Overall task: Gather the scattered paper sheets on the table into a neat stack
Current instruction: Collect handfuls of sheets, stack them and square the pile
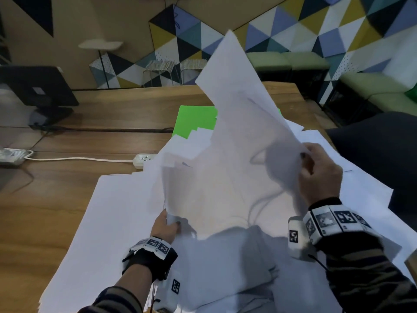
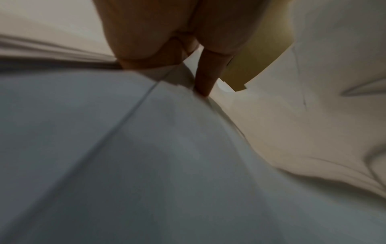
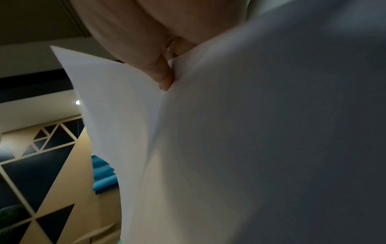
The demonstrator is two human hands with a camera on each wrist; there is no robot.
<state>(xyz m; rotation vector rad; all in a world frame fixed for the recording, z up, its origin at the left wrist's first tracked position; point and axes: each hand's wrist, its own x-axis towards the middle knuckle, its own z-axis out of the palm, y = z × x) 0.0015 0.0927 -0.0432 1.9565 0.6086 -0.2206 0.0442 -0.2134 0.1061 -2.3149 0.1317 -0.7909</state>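
A: Progress? Left hand (image 1: 165, 224) is pinching the lifted sheets (image 1: 237, 132) at their near corner; loose sheets (image 1: 108, 211) are lying fanned on the table (image 1: 56, 195).
B: Right hand (image 1: 320, 175) is gripping the bundle's right edge. Roughly halfway; squaring isn't done.

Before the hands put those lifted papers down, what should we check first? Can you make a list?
1. Left hand grips the lifted sheets at their near corner: ok.
2. Right hand pinches their right edge: ok.
3. Lifted sheets line up evenly: not ok, their top edges fan apart.
4. Papers on the table are gathered: not ok, loose sheets lie spread out.
5. Green sheet is free to collect: not ok, white paper overlaps it.
6. Number of sheets held: cannot tell.
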